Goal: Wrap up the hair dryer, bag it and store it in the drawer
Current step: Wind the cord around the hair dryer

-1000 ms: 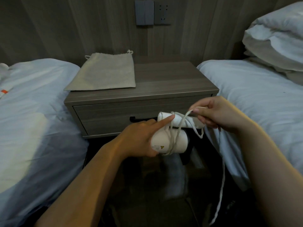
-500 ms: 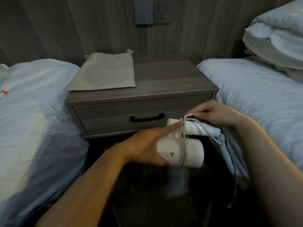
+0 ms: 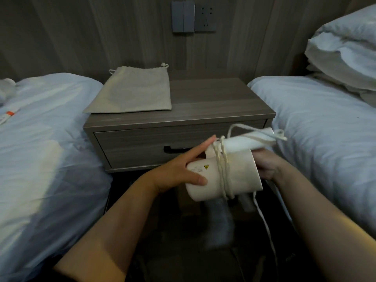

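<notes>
A white hair dryer (image 3: 238,173) with its handle folded along the barrel is held in front of the nightstand. My left hand (image 3: 179,169) grips the barrel's rear end, index finger stretched along the top. Several turns of the white cord (image 3: 222,171) circle the barrel and handle. My right hand (image 3: 266,165) sits behind the barrel's front end, holding the cord; its fingers are partly hidden. The loose cord hangs down toward the floor. A beige drawstring bag (image 3: 134,92) lies flat on the nightstand's left side. The drawer (image 3: 142,145) is closed, its black handle (image 3: 173,149) partly hidden.
The wooden nightstand (image 3: 213,102) stands between two beds with white sheets, the left bed (image 3: 40,139) and the right bed (image 3: 325,129). Pillows (image 3: 345,47) are stacked at the far right. A wall socket and switch (image 3: 193,17) are above the nightstand. The floor below is dark.
The hair dryer has moved right and closer to me. My right hand went from above the handle down behind the barrel, carrying the cord around it for another turn.
</notes>
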A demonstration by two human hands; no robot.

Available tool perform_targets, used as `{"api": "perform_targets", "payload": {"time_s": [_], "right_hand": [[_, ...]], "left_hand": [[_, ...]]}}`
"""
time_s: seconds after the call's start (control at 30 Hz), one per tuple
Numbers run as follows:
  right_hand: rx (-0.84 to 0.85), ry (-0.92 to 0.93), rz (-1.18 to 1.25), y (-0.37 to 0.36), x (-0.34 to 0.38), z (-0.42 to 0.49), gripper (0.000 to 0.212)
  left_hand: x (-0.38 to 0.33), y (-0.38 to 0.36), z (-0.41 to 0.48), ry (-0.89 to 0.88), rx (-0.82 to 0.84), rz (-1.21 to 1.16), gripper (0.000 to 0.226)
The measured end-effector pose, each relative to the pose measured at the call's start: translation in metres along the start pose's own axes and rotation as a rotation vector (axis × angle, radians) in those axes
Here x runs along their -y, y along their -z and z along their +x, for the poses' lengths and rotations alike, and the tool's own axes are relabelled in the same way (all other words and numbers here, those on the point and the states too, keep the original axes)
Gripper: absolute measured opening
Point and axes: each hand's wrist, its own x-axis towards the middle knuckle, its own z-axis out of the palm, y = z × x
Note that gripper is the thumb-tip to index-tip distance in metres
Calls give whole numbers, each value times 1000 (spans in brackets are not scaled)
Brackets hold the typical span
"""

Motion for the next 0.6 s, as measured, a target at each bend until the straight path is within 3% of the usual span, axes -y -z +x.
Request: {"api": "perform_targets", "payload": {"time_s": [0.07, 0.17, 0.23, 0.33, 0.4, 0.53, 0.6], "right_hand": [[-25, 66, 75, -9, 3, 0, 21], [15, 104, 134, -16, 8, -4, 55], [34, 102, 107, -20, 11, -8, 64], [80, 133, 110, -24, 19, -16, 48], [187, 141, 190, -26, 22, -20, 9], [291, 86, 291, -30, 16, -19, 52], [202, 91, 255, -41, 14, -19, 51]], "left_hand": [[1, 1, 1, -28, -95, -103, 93], [1, 1, 5, -46, -202, -194, 96], [2, 2, 7, -57, -273, -231, 98], [3, -1, 10, -76, -376, -287, 99], [2, -3, 12, -83, -435, -298, 102], [0, -5, 13, -73, -535, -149, 94], [0, -5, 13, -37, -517, -43, 98]]}}
